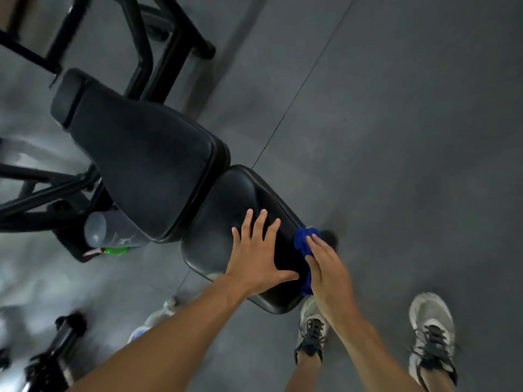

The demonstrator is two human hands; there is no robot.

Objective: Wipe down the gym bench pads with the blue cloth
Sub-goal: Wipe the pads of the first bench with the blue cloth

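While the left hand (259, 257) lies flat, fingers spread, on the seat pad (226, 222), the right hand (328, 268) presses the blue cloth (304, 241) against its edge with straight fingers. Grey bottle (113, 230) beside the back pad (141, 159).

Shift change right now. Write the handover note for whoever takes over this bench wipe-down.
Left hand: fingers spread, flat on the seat pad, bracing, holding nothing.
Right hand: straight fingers press the blue cloth against the seat pad's right side edge.
The back pad lies beyond the seat pad, neither hand on it.
Done: cannot tell how much is already wiped; no streaks show.
Left: finish the seat pad's edge and top, then the back pad.
A grey bottle lies on the floor left of the bench.
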